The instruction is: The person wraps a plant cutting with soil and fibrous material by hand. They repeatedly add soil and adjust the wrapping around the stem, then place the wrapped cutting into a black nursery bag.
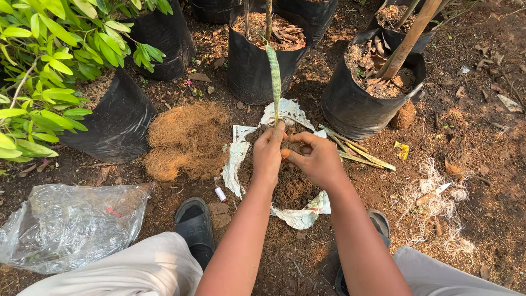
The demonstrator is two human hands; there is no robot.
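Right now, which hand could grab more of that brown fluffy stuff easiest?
Probably the left hand. The coconut fibre pile lies on its side, just past the white wrapper. The right hand would have to cross over the left, which holds the plant cutting upright.

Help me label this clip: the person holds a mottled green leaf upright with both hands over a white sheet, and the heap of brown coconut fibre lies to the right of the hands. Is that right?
Not quite. In the head view the heap of brown coconut fibre lies to the left of the hands, not the right. The rest holds: left hand and right hand hold the mottled green leaf upright over the white sheet.
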